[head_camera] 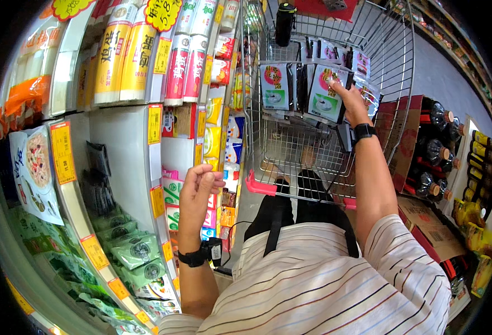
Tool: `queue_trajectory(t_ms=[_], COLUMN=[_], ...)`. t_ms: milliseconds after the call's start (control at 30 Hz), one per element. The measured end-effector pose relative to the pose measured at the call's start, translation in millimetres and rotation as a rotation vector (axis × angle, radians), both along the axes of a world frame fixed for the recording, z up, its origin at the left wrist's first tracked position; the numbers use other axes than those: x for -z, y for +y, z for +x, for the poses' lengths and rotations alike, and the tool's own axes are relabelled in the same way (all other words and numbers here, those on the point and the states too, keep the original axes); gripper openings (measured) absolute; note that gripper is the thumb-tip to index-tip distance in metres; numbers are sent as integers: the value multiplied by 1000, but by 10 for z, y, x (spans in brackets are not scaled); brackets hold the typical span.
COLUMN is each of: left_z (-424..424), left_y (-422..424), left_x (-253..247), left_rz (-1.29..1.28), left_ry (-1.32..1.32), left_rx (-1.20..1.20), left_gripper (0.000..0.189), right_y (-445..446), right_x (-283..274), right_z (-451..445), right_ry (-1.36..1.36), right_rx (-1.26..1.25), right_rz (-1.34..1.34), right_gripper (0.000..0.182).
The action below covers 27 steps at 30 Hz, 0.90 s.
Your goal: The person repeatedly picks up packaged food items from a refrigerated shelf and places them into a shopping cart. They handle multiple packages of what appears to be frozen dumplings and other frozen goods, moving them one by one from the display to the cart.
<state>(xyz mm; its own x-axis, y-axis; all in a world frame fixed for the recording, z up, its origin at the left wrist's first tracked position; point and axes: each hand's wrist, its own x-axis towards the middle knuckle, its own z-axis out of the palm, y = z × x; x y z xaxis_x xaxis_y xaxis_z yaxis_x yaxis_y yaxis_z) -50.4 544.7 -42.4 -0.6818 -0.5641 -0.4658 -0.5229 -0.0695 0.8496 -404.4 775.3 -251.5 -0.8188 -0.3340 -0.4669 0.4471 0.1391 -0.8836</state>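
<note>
My right hand (pixel 350 102) is at the packets in a wire shopping cart (pixel 401 125), its thumb on the front of a white, pink and green food packet (pixel 322 94) and its fingers out of sight behind the edge. Several similar packets (pixel 275 86) stand upright beside it in rows. My left hand (pixel 202 182) hangs in the air between the cart and the shelves on the left, fingers loosely curled, with nothing seen in it. A black bottle (pixel 285 25) stands at the cart's far left corner.
Shelves on the left hold cylindrical noodle packs (pixel 114 54), green bags (pixel 139 251) and a white bag (pixel 38 171) over price tags. The cart's handle with red ends (pixel 260 184) is close to my legs. At right stand cardboard boxes (pixel 428 222) and cork-topped bottles (pixel 436 150).
</note>
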Motion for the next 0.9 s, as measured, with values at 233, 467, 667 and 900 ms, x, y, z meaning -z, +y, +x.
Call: queue_trajectory(t_ms=[233,467,667,900], left_z=[285,673,919,1346], left_y=[-319,-513,-759,-1413], left_x=[-50,-37,-178,-71], left_rz=[-74,-111,-155,-281], left_ry=[-37,-40,69,185], left_rx=[-152,-276,-546,-880], left_gripper=[30,30,32,31], right_y=[-102,-213,93,279], right_x=[573,385,713,750], right_z=[-28,19,-242,-356], right_ry=[643,920,947,912], right_rx=[-48,-139,-193,-241], right_rz=[673,899,820,794], right_gripper=[66,65,71,70])
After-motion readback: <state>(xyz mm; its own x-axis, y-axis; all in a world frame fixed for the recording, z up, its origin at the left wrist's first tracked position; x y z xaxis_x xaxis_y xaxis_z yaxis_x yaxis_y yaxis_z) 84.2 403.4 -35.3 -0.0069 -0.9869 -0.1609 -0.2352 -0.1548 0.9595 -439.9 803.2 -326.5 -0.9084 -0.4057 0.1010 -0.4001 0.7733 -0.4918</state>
